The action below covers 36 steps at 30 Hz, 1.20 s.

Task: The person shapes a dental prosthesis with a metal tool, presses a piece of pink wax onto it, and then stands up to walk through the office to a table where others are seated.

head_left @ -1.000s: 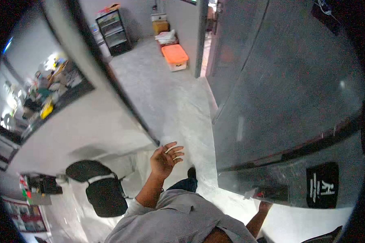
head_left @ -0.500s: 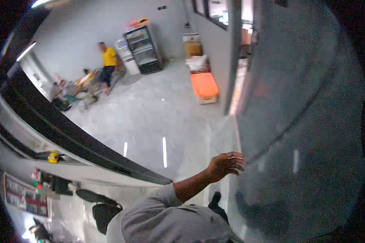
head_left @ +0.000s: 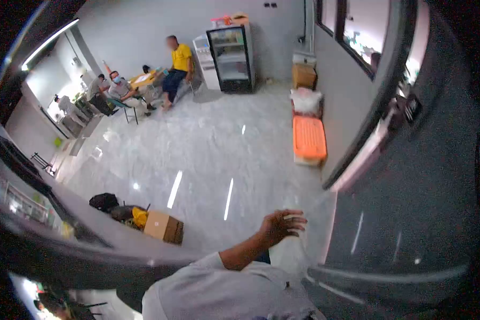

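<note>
My left hand [head_left: 282,226] reaches out in front of my grey shirt [head_left: 224,290], with its fingers apart and slightly bent. Nothing shows in its grip. It appears over the pale glossy floor [head_left: 208,154], left of a dark, smooth surface [head_left: 405,213] that fills the right side. No contact between the hand and that surface can be seen. My right hand is out of view.
An orange-lidded box [head_left: 309,140] stands by the right wall, near a glass-door fridge [head_left: 230,58]. A person in yellow [head_left: 180,61] and several others sit or stand farther back. A cardboard box [head_left: 162,226] is at lower left, beyond a dark frame edge [head_left: 144,262].
The view has shifted, bringing the cardboard box and more people into sight at left. My left hand appears slightly farther left, its fingers still apart. The dark frame at left has swung lower.
</note>
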Each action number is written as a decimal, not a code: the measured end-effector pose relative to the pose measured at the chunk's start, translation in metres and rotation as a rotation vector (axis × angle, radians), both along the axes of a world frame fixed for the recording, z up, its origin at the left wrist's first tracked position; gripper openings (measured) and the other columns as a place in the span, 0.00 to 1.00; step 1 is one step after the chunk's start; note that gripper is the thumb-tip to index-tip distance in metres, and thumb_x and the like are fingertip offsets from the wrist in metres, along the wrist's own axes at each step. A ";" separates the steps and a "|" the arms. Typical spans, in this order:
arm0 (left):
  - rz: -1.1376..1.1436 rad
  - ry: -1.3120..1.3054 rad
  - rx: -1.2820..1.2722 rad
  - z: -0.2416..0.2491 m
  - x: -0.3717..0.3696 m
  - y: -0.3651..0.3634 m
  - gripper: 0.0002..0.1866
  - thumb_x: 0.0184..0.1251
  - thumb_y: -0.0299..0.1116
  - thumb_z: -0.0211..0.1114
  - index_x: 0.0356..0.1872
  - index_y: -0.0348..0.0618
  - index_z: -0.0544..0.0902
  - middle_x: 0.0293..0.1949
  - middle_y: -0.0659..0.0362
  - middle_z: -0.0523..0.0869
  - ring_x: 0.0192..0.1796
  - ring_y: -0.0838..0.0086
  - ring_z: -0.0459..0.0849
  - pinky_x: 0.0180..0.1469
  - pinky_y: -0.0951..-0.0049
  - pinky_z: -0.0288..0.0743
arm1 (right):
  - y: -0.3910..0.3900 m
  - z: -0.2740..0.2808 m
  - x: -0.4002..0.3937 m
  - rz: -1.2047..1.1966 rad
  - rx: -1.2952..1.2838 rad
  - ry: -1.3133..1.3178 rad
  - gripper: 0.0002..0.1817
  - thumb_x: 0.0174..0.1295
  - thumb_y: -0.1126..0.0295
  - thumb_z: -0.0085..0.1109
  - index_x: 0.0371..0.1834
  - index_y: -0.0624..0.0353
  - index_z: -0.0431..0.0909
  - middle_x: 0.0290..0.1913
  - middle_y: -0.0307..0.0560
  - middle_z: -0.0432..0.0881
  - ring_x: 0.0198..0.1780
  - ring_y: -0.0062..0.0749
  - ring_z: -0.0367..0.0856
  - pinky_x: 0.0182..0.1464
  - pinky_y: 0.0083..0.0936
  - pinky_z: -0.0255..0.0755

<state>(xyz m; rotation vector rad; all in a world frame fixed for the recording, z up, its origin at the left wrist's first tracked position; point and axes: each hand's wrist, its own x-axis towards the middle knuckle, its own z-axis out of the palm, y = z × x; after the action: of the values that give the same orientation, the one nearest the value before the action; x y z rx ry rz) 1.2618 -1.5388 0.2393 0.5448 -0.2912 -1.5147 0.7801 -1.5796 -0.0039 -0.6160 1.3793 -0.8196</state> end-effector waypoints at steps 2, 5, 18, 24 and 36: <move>-0.001 -0.045 -0.022 0.019 0.038 -0.010 0.32 0.76 0.55 0.48 0.68 0.41 0.75 0.62 0.47 0.83 0.57 0.58 0.84 0.60 0.55 0.75 | -0.008 0.005 0.033 0.035 0.023 0.009 0.10 0.72 0.63 0.57 0.46 0.57 0.79 0.32 0.40 0.76 0.39 0.33 0.81 0.42 0.37 0.76; 0.120 -0.137 -0.235 0.026 0.116 -0.023 0.34 0.77 0.54 0.45 0.70 0.35 0.71 0.64 0.41 0.80 0.58 0.51 0.83 0.59 0.52 0.76 | -0.036 0.020 0.086 0.126 0.034 0.024 0.10 0.73 0.61 0.56 0.45 0.56 0.79 0.31 0.39 0.76 0.39 0.32 0.81 0.42 0.37 0.75; 1.149 -0.039 -0.179 0.018 0.248 0.172 0.34 0.76 0.53 0.50 0.70 0.34 0.71 0.66 0.37 0.77 0.61 0.47 0.81 0.63 0.51 0.73 | -0.279 0.192 0.578 0.959 -0.138 -0.320 0.36 0.70 0.42 0.57 0.74 0.54 0.68 0.67 0.56 0.78 0.60 0.44 0.80 0.59 0.38 0.75; 1.515 -0.042 0.054 -0.014 0.301 0.229 0.31 0.78 0.52 0.49 0.67 0.34 0.74 0.61 0.37 0.81 0.57 0.46 0.84 0.58 0.47 0.79 | -0.173 0.219 0.850 1.532 0.094 -0.792 0.41 0.71 0.42 0.55 0.73 0.69 0.66 0.69 0.65 0.75 0.66 0.50 0.78 0.66 0.46 0.73; 2.009 -0.079 0.125 0.060 0.473 0.264 0.30 0.76 0.51 0.53 0.66 0.35 0.74 0.61 0.38 0.81 0.57 0.47 0.84 0.56 0.48 0.80 | 0.005 0.318 1.207 2.178 0.317 -1.167 0.42 0.71 0.40 0.54 0.75 0.66 0.64 0.69 0.64 0.75 0.68 0.46 0.77 0.69 0.42 0.69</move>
<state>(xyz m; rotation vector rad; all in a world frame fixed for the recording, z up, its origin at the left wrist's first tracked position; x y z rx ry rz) 1.7352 -1.2746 0.2994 0.6121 0.3054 0.4454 1.9872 -1.5742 0.3144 -0.7508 -0.5920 0.8085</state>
